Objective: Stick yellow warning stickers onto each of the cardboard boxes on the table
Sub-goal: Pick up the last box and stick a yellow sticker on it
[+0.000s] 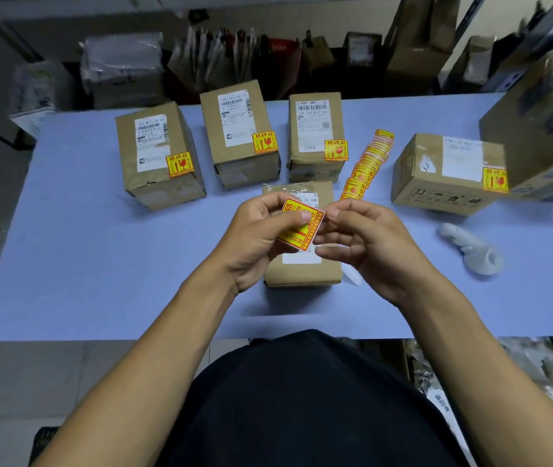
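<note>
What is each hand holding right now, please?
Left hand: pinching the sticker.
Right hand: fingers at the sticker's edge, pinching it.

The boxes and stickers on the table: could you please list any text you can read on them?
"00 00 008" – label on the near box, partly behind the hands.
"易碎品" – yellow sticker on the far-left box.
The held sticker is tilted, its characters unclear.
Barcodes and other label print are too blurred.

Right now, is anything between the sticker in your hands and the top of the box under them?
Nothing visible. Both the left hand and right hand pinch the yellow sticker directly above the unlabelled box. Only the hands themselves cover its top; the sticker strip lies off to the right.
</note>
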The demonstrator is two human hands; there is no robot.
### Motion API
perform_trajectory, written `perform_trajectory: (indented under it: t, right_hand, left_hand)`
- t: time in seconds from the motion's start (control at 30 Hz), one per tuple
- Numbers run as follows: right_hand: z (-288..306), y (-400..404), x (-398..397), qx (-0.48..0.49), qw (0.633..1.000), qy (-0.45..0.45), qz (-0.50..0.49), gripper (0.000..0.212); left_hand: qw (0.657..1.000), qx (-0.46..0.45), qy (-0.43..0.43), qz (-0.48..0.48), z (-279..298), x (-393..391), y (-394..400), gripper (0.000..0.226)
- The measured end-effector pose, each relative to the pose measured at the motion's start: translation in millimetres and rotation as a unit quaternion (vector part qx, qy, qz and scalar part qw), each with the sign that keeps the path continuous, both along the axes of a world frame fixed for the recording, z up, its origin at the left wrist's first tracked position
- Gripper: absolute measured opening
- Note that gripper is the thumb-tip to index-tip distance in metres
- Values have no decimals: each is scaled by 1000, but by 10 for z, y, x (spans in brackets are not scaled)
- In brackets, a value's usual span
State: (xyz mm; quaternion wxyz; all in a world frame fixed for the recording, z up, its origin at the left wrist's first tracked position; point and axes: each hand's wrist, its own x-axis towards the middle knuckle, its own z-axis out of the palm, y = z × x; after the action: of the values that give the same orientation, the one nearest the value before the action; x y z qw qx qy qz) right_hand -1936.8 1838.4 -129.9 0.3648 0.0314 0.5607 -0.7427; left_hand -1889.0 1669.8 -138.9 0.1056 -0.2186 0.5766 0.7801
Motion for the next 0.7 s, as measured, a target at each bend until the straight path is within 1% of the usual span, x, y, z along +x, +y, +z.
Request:
perform_trajectory:
  t: [0.17, 0.27, 0.43, 0.6, 0.7]
  right_hand:
    - [54, -19, -7, -14, 1000, -18, 12, 17]
    - [62, -25, -9, -13, 1000, -15, 18, 16]
    - [72, -10, -37, -23, 999, -2, 33, 20]
    - [63, -3, -40, -43, 998, -1, 41, 19]
    - [62, -11, -29, -64, 997, -18, 29, 9]
  left_hand:
    - [1000, 10, 3, -7, 51, -16, -3, 13]
    - [1000, 15, 8, -12, 74, -32, -9, 15]
    - [999, 25, 20, -17, 113, -67, -18, 20]
    - [999, 29, 29, -26, 136, -93, -22, 17]
    - [999, 35, 38, -7, 133, -108, 5, 11]
